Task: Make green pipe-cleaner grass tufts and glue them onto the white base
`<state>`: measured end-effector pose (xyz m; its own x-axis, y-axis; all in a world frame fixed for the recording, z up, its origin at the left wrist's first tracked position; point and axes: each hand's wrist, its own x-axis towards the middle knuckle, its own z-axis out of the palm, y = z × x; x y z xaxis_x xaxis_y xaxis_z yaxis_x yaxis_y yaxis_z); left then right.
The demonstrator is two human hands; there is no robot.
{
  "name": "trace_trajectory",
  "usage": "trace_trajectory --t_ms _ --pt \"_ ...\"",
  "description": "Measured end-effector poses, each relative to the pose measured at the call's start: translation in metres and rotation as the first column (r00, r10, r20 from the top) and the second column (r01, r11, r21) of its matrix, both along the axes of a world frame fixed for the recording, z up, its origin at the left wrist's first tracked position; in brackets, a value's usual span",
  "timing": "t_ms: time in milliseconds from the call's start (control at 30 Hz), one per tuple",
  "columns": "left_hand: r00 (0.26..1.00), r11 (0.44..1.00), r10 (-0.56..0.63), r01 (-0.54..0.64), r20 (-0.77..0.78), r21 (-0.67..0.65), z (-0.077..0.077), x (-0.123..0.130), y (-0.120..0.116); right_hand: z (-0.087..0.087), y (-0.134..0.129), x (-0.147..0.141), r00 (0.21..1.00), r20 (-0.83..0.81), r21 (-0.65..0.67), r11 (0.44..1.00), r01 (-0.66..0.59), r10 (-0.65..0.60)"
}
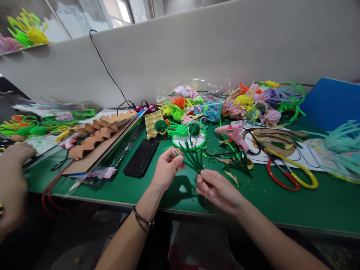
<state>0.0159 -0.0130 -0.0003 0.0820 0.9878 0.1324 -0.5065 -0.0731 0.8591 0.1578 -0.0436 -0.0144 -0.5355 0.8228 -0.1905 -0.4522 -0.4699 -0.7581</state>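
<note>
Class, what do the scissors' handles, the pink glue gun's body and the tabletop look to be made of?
Scissors' handles: probably smooth plastic, solid red and yellow with soft highlights. Pink glue gun: likely moulded plastic, evenly coloured. Tabletop: smooth green surface, perhaps laminate or a mat; unclear which.

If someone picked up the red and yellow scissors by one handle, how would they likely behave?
The scissors would probably feel stiff, since both handles look like solid, rigid loops. The other half may swing at the pivot, as the handles lie spread apart. If merely pushed, they'd likely slide rather than roll, because they lie flat.
</note>
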Motion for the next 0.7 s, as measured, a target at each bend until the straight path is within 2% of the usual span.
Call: trace_trajectory --t_ms 100,167,233,300,400,467,533,567,700 --pt "0.990 0.995 0.018 -0.004 0.140 -0.101 0.003 -0.002 0.001 -0.001 0.000 -0.002 0.999 -0.043 -0.015 0.999 -0.032 0.031" --pt "0.959 0.989 0.075 -0.035 0.275 -0.145 0.004 -0.008 0.004 -0.001 0.000 -0.002 0.998 -0.060 -0.021 0.999 -0.027 0.025" --pt "0.913 0.987 0.123 -0.072 0.390 -0.144 0.005 -0.014 0.009 -0.001 0.000 -0.002 0.998 -0.056 -0.025 1.000 -0.004 0.002" --pt "0.895 0.986 0.145 -0.097 0.421 -0.133 0.004 -0.017 0.013 0.000 0.000 -0.002 0.999 -0.036 -0.019 1.000 0.016 -0.017" --pt "0.959 0.995 0.061 -0.037 0.276 -0.094 0.001 -0.013 0.012 0.003 -0.002 -0.004 0.999 0.008 0.002 0.999 0.038 -0.038" --pt "0.989 0.992 -0.111 0.116 0.094 -0.047 -0.001 -0.007 0.007 0.003 -0.001 -0.006 0.998 0.038 0.024 0.998 0.052 -0.053" --pt "0.957 0.963 -0.271 0.269 -0.101 -0.028 -0.003 0.000 0.000 0.002 0.000 -0.009 0.993 0.094 0.065 0.996 0.068 -0.074" --pt "0.931 0.949 -0.313 0.311 -0.187 -0.040 -0.003 0.003 -0.003 0.000 0.001 -0.010 0.986 0.142 0.098 0.992 0.078 -0.091" --pt "0.846 0.934 -0.358 0.333 -0.396 -0.132 -0.005 0.009 -0.008 -0.007 0.005 -0.014 0.917 0.359 0.255 0.963 0.085 -0.175"
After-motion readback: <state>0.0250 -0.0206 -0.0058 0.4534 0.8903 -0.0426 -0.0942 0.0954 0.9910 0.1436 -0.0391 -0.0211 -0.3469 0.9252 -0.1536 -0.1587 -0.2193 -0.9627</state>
